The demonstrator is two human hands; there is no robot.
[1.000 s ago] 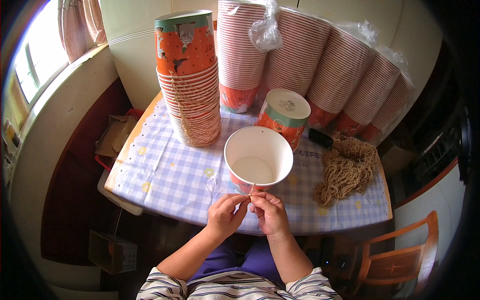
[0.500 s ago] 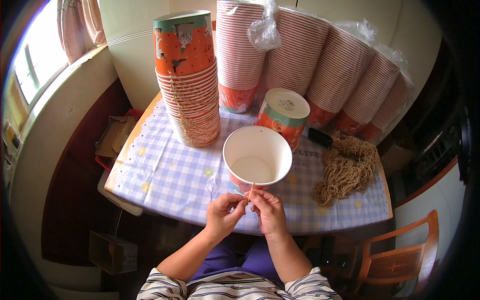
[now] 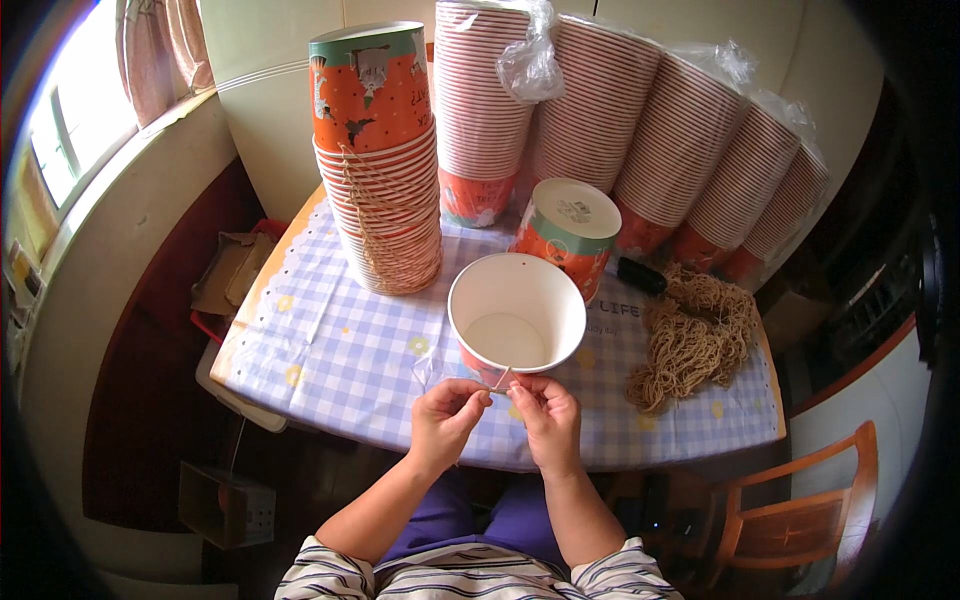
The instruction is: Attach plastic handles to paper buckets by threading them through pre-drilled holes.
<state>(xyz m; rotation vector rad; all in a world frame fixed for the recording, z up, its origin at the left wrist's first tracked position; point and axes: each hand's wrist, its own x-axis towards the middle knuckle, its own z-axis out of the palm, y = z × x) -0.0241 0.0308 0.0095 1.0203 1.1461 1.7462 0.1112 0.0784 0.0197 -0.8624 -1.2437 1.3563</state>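
Note:
A paper bucket [image 3: 483, 297] with a white inside and an orange-red outside stands at the near middle of the table, its mouth tipped toward me. A thin tan twine [image 3: 500, 388] comes off the near side of its rim and stretches between my hands. My left hand [image 3: 442, 422] pinches one part of the twine between thumb and forefinger. My right hand [image 3: 550, 420] is closed on another part, just right of it. Both hands are in front of the bucket, at the table's near edge. The twine's ends are hidden by my fingers.
A tall bucket stack [image 3: 385, 215] with twine hanging down it stands left. An upturned bucket [image 3: 566, 250] sits behind the near one. Several plastic-wrapped stacks [image 3: 590, 110] line the back. Right lie a tan twine hank [image 3: 690, 345] and a black object [image 3: 640, 276]. A wooden chair [image 3: 800, 510] is lower right.
My hands have drawn slightly apart, and the twine now stretches sideways between them instead of being bunched in a shared pinch. The bucket has hardly moved.

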